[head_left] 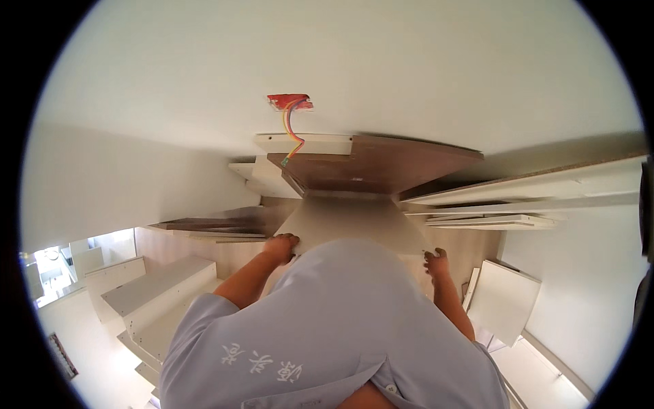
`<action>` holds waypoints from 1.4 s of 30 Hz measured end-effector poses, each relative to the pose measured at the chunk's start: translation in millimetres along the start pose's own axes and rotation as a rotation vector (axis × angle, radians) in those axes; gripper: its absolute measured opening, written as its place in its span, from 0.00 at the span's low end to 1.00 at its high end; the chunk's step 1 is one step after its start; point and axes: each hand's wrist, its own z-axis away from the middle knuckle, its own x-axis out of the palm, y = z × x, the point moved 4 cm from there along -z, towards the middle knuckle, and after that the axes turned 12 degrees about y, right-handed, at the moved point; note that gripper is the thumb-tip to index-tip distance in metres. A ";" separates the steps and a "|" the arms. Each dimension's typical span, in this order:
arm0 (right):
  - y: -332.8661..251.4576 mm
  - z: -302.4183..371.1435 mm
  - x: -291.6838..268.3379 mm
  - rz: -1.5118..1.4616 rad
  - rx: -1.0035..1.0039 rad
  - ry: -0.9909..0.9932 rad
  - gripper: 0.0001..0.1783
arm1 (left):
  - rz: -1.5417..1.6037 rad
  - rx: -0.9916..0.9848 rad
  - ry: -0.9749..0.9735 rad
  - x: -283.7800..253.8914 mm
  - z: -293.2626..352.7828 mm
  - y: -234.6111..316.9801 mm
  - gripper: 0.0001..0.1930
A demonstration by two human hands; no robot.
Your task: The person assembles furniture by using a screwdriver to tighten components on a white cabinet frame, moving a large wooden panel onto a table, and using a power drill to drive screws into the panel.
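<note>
Watching remotely, I see the panel (351, 221) between both hands, neither clearly nearer; long axis unclear. Left hand (281, 249) curled closed on its left edge; right hand (437, 262) half-curled at the right edge, hold unclear.

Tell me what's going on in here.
A person in a grey shirt is bent over a pale panel, left hand at its left edge and right hand at its right edge; how firmly they grip is hard to tell. Ahead, a brown panel stands by the wall, near coloured wires hanging from a red-lined opening. More boards stand to the right.
</note>
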 end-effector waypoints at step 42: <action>-151.3 51.4 -109.3 -0.248 -0.886 0.139 0.27 | -0.195 -0.189 0.257 -95.4 -68.7 -34.7 0.14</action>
